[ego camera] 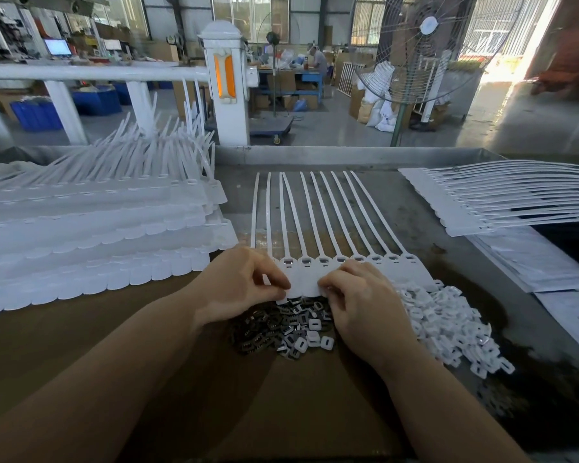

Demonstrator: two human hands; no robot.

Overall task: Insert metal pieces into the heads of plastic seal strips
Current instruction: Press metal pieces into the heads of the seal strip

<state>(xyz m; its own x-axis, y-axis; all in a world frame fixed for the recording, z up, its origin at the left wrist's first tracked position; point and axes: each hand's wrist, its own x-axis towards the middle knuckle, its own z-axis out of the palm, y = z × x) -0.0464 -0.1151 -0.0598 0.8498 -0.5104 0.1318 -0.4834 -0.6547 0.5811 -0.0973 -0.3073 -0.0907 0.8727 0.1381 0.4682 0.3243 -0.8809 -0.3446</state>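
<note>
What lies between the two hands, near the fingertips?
In the head view, the white tag edge of the seal strip row spans between the left hand and right hand; both pinch it.

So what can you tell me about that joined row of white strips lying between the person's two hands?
The row of white strips looks like moulded plastic: about ten thin tails fanning away across the table, joined at the near end by flat tabs. Each head has a small slot, and several show a shiny metal insert. It lies flat; its near edge overlaps the pile of dark metal pieces. The left hand and right hand pinch the tab edge.
</note>
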